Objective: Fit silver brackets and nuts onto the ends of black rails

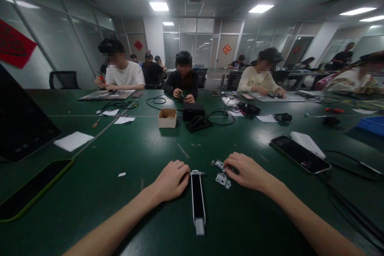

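A long narrow part (pixel 197 202) with a black face and silver frame lies on the green table in front of me. A thin crossbar (pixel 198 173) spans its far end, and a pale metal tab (pixel 200 227) sticks out at the near end. My left hand (pixel 171 180), with a ring on it, is closed, its fingertips at the crossbar's left end. To the right, my right hand (pixel 244 170) has its fingers curled against a small metal bracket (pixel 219 164). Just nearer lies a second metal bracket (pixel 223 181). The fingertips of my right hand are partly hidden.
Phones lie at the left (pixel 33 188) and right (pixel 300 154). Farther back stand an open cardboard box (pixel 167 119) and a black device (pixel 193 111) with cables. A dark screen (pixel 21 120) rises at the left edge. Several people work across the table.
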